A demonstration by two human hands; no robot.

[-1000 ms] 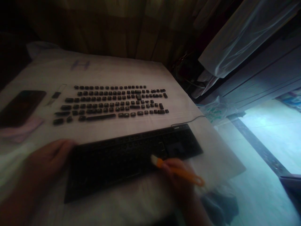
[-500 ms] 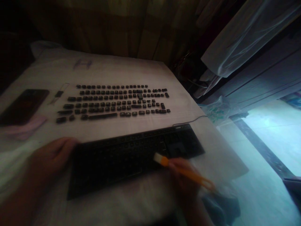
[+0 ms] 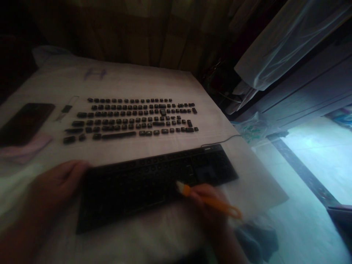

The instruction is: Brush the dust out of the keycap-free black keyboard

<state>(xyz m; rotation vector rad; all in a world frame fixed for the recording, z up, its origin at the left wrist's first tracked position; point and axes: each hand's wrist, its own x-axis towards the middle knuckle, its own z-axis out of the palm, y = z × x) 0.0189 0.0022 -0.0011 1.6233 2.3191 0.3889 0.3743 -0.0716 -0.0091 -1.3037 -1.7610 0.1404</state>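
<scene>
A black keyboard base with its keys removed lies near me on a white cloth-covered table. My left hand grips the base's left end. My right hand is closed on a small orange-handled brush; its pale bristle tip touches the base near its right third. Beyond the base, the removed black keycaps are laid out in rows in keyboard order.
A dark phone lies on a pink cloth at the left. A small clear tool sits beside the keycaps. The keyboard's cable runs off the table's right edge. Draped fabric and a bright floor are at the right.
The brush tip and my right hand shifted slightly right, then back left along the keyboard base. My left hand stays on the left end.
</scene>
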